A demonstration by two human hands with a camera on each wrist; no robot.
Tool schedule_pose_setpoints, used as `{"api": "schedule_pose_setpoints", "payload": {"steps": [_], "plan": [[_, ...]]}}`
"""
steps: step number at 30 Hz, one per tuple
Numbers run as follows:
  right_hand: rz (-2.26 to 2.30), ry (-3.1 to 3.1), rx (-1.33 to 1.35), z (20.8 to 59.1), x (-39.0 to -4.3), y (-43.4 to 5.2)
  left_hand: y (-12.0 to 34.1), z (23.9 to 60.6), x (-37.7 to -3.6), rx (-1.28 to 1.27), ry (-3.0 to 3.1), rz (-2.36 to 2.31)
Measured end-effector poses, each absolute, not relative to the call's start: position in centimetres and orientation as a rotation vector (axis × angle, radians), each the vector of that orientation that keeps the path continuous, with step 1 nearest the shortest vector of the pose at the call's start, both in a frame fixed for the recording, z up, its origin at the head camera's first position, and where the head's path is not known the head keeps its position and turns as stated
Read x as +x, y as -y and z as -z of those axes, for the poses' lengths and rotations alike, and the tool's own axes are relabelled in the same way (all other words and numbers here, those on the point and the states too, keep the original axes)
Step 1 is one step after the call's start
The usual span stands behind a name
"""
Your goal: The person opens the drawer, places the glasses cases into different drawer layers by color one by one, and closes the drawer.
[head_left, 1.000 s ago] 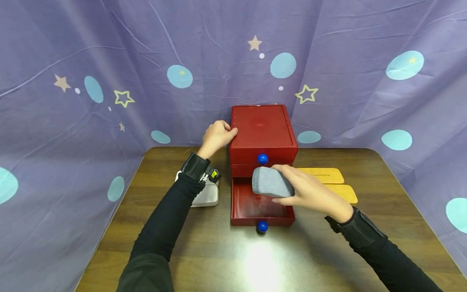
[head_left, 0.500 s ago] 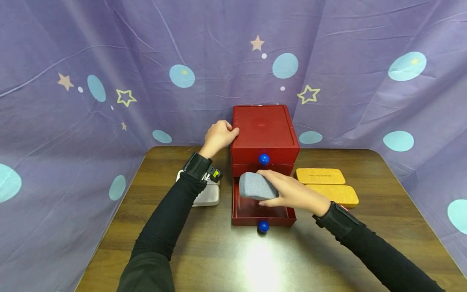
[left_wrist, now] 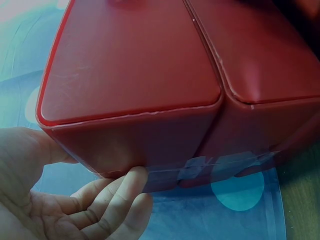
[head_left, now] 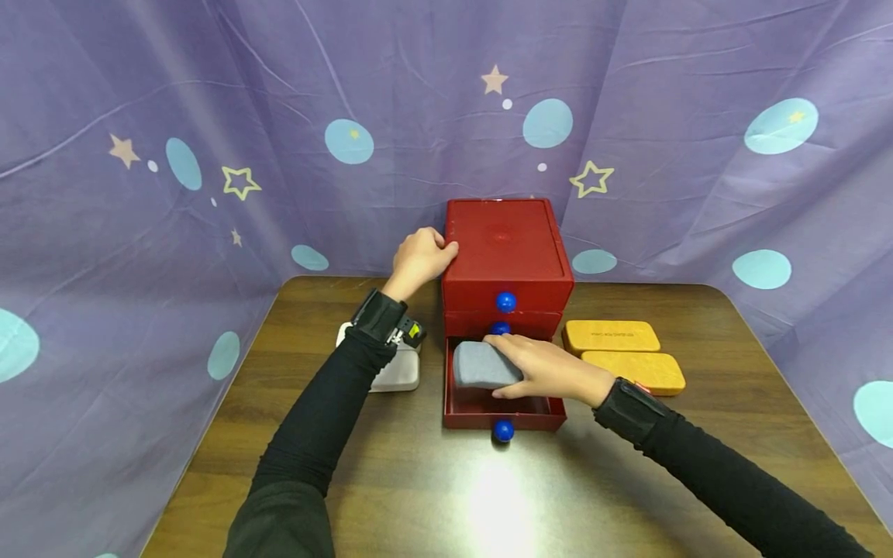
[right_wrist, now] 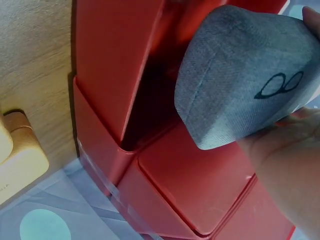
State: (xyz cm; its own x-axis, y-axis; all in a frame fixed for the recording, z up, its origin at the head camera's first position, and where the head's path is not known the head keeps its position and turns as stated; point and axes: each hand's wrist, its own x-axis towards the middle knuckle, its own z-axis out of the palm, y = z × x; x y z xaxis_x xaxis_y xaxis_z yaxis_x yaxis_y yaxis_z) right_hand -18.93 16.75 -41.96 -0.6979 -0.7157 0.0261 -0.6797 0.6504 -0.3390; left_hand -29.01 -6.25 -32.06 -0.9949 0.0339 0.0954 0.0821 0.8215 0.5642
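My right hand (head_left: 547,368) grips a grey fabric glasses case (head_left: 484,364), with thumb and fingers on opposite sides. The case is held over the pulled-out bottom drawer (head_left: 474,421) of a red drawer cabinet (head_left: 509,236). In the right wrist view, a small eyeglasses mark shows on the grey glasses case (right_wrist: 240,80), close to the drawer opening. My left hand (head_left: 421,260) holds the cabinet's left side near the back. The left wrist view shows that hand (left_wrist: 75,195) with its thumb and fingers round the edge of the cabinet (left_wrist: 135,65).
Two yellow glasses cases (head_left: 612,336) lie on the wooden table (head_left: 391,480) right of the cabinet. White cases (head_left: 396,373) sit on the left, partly behind the left wrist. Blue knobs (head_left: 505,301) stick out from the drawer fronts. A purple curtain (head_left: 418,93) hangs behind.
My right hand has moved left and down with the grey glasses case, now lower over the drawer. The middle drawer's knob has come into sight. My left hand has stayed in place.
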Motion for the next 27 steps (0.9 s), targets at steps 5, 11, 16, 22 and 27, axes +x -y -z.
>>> {"api": "schedule_pose_setpoints", "payload": {"steps": [5,11,16,22,27], "plan": [[0.433,-2.743,-1.191,42.5,-19.0,-16.5,6.2,32.0,-29.0,-0.095,2.918,0.898],[0.352,-2.735,-1.23,43.5,-19.3,-16.5,6.3,32.0,-29.0,-0.09,2.924,0.901],[0.307,-2.73,-1.217,44.4,-20.1,-16.6,6.2,32.1,-29.0,-0.076,2.929,0.894],[0.25,-2.719,-1.21,45.0,-20.9,-16.5,6.2,32.2,-29.0,-0.068,2.93,0.887],[0.175,-2.701,-1.193,45.3,-21.3,-15.9,6.3,32.0,-28.9,-0.065,2.926,0.894]]}}
